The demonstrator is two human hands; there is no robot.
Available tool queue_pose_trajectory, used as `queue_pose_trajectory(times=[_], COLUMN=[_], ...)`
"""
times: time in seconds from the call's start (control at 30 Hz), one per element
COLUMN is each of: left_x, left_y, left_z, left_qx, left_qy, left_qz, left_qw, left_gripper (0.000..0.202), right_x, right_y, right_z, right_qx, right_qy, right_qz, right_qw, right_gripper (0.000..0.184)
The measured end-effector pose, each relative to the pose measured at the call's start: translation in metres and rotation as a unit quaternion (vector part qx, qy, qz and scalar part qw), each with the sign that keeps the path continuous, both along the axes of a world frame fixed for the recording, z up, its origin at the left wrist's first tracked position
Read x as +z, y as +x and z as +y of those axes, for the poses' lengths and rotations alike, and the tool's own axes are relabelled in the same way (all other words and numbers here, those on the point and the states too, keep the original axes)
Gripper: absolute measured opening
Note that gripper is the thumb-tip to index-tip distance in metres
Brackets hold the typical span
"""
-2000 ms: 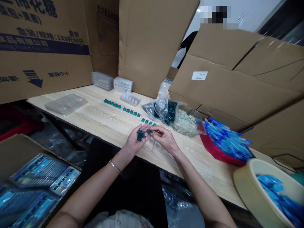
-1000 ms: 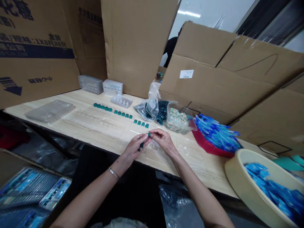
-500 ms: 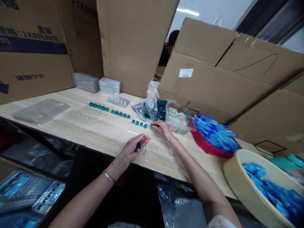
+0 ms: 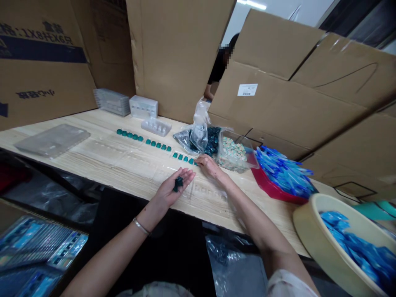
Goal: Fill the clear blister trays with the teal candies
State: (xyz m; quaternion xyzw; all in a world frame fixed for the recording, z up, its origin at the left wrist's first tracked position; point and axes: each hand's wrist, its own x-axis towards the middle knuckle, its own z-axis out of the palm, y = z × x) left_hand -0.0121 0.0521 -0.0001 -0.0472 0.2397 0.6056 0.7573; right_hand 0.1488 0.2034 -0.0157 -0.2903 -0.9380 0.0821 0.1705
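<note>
My left hand (image 4: 166,190) is turned palm up over the table's front edge, fingers stretched, with several small dark green pieces (image 4: 177,184) lying in the palm. At the right end of a row, my right hand (image 4: 211,166) pinches a small green piece (image 4: 196,163) at the tabletop, mostly hidden by the fingers. Green pieces (image 4: 158,145) stand in short groups along the back of clear moulded plastic trays (image 4: 207,193). Behind my right hand sits a clear bag of dark green pieces (image 4: 213,140), beside a clear box of pale, multicoloured small pieces (image 4: 233,149).
Clear plastic cases (image 4: 111,102) are stacked at the back left, and a flat translucent lid (image 4: 52,140) lies before them. To the right are a red tray (image 4: 261,181) of blue wrapped items and a cream tub (image 4: 305,231). Cardboard (image 4: 179,53) walls the back; a person (image 4: 219,62) shows behind it.
My right hand has moved slightly left toward the row's end with the green piece. The left hand has opened flatter, showing more of its pieces. The view has shifted a little.
</note>
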Motion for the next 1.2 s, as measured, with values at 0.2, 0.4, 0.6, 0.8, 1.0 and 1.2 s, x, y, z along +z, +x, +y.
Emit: queue_pose_trajectory(times=[0.2, 0.4, 0.6, 0.8, 1.0, 1.2], left_x=[-0.004, -0.004, 0.005, 0.014, 0.025, 0.023], left_y=[-0.003, 0.006, -0.001, -0.029, -0.061, -0.096], left_z=[0.005, 0.005, -0.003, -0.013, -0.02, -0.031], left_qx=[0.001, 0.016, 0.028, 0.055, 0.11, 0.163], left_qy=[0.045, 0.044, 0.027, 0.043, 0.047, 0.085], left_qz=[-0.014, 0.008, -0.003, 0.003, -0.008, 0.049], left_qw=[0.999, 0.999, 0.999, 0.998, 0.993, 0.982], left_gripper=[0.023, 0.025, 0.033, 0.037, 0.037, 0.015], right_x=[0.03, 0.06, 0.057, 0.065, 0.066, 0.071], right_y=[-0.004, -0.031, -0.057, -0.082, -0.12, -0.154], right_z=[-0.035, -0.101, -0.111, -0.109, -0.106, -0.09], right_qx=[-0.016, 0.042, 0.044, 0.091, 0.052, 0.052], right_qy=[0.007, -0.118, -0.139, -0.118, -0.169, -0.416], right_qz=[0.07, 0.143, 0.118, 0.079, 0.165, 0.251], right_qw=[0.997, 0.982, 0.982, 0.986, 0.97, 0.873], right_gripper=[0.024, 0.017, 0.015, 0.014, 0.012, 0.029])
